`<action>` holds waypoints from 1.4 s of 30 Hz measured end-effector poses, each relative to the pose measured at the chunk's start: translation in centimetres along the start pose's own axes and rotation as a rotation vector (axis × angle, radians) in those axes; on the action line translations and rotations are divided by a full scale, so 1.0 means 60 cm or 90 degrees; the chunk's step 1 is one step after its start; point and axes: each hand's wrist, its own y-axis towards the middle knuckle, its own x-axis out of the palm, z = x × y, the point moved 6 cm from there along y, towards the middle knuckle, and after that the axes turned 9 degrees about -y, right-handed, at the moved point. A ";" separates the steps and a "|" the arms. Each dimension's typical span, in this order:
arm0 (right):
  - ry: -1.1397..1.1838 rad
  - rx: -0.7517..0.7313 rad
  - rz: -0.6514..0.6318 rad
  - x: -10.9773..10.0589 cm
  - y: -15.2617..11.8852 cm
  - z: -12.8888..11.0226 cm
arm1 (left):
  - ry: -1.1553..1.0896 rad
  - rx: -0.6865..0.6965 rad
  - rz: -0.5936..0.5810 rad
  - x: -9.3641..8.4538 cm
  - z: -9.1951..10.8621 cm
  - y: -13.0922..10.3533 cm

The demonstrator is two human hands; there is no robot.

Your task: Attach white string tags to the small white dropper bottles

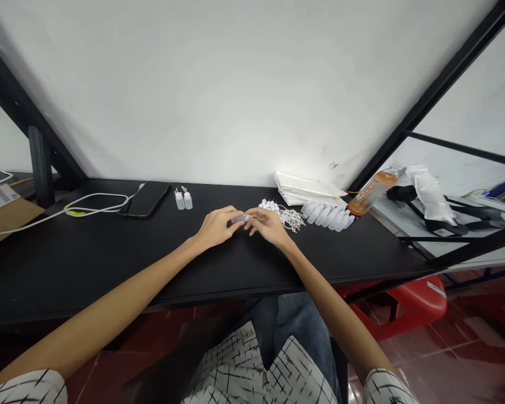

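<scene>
Over the middle of the black table, my left hand [220, 226] pinches a small translucent plastic bottle [238, 218] lying sideways between thumb and fingers. My right hand [269, 225] is closed at the bottle's neck end, fingertips pressed around it; the cap or anything else small there is hidden. Just right of that hand lie a bunch of white cord loops [293, 220] and a cluster of small white caps [270, 205]. Beyond them several similar bottles [328, 216] lie in a slanting row. Two bottles with loops [184, 200] rest side by side at the left.
A stack of white sheets or pouches [309, 189] lies against the wall. An orange-labelled bottle [373, 192] leans by the black frame at right. To the left are a phone [146, 199], a white cable [96, 209] and cardboard [12, 210]. A red stool [421, 300] stands below.
</scene>
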 end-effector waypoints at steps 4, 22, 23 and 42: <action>0.024 -0.001 0.001 0.000 -0.001 -0.002 | -0.031 0.038 0.035 0.000 -0.004 -0.002; 0.103 -0.005 0.054 -0.014 0.000 -0.013 | -0.126 -0.021 0.052 0.000 0.009 0.007; 0.087 -0.011 0.060 -0.015 0.001 -0.012 | -0.147 -0.034 0.037 0.002 0.007 0.008; 0.056 -0.004 0.014 -0.004 -0.004 -0.014 | -0.184 -0.005 0.017 -0.004 0.001 0.008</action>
